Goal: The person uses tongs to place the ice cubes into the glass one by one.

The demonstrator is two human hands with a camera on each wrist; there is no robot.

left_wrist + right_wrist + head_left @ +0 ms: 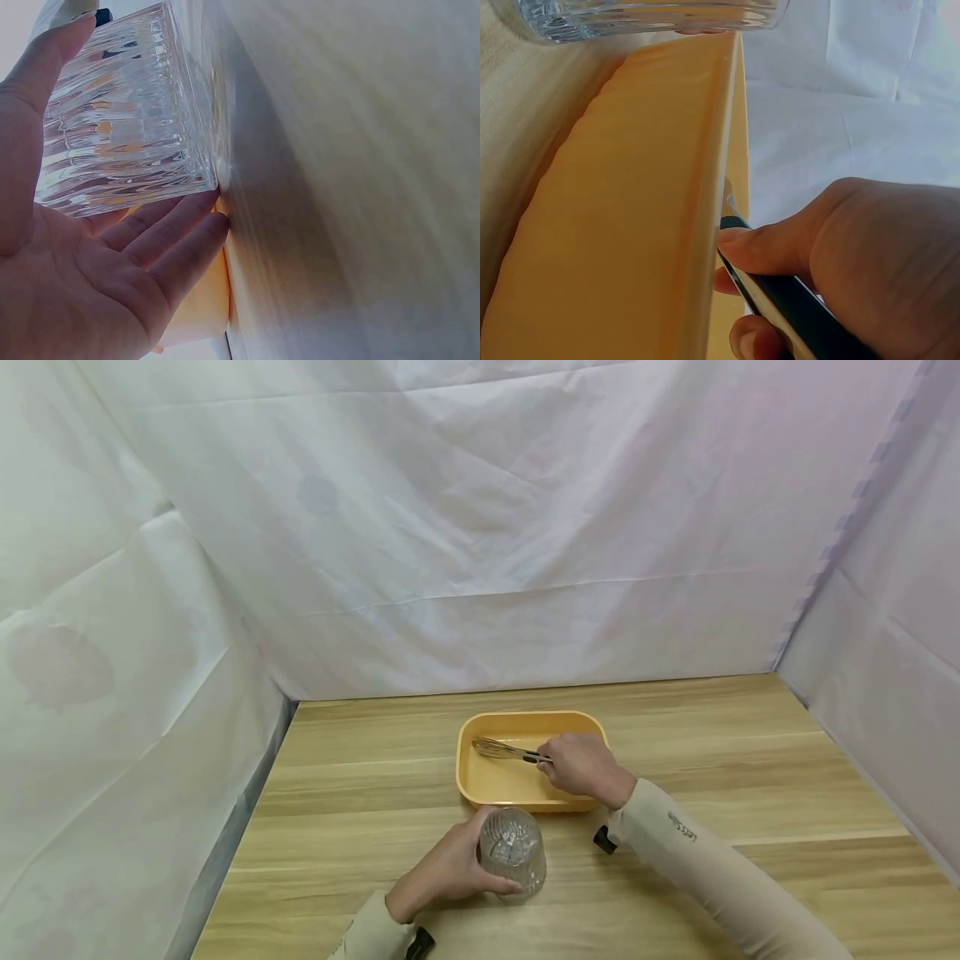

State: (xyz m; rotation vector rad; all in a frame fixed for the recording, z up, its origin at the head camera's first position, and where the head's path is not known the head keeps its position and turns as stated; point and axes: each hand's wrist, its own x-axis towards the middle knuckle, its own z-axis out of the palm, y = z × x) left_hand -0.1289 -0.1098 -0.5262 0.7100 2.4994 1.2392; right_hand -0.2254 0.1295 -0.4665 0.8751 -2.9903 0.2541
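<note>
In the head view my left hand (453,860) holds a clear ribbed glass (513,852) at the front of the table, thumb on the near side and fingers on the far side. The glass seems to stand bottom up, its patterned base on top. My right hand (581,764) grips what look like metal tongs (498,748) with black grips, over a yellow rectangular basin (468,789). Their metal end lies inside the basin, toward its left side. In the right wrist view the thumb presses on the black grip (795,300), while the basin wall (622,202) hides the metal end.
The wood-grain table (360,793) extends to both sides of the basin. White cloth (480,527) hangs behind the table and along the left and right. The glass stands close to the basin's near wall.
</note>
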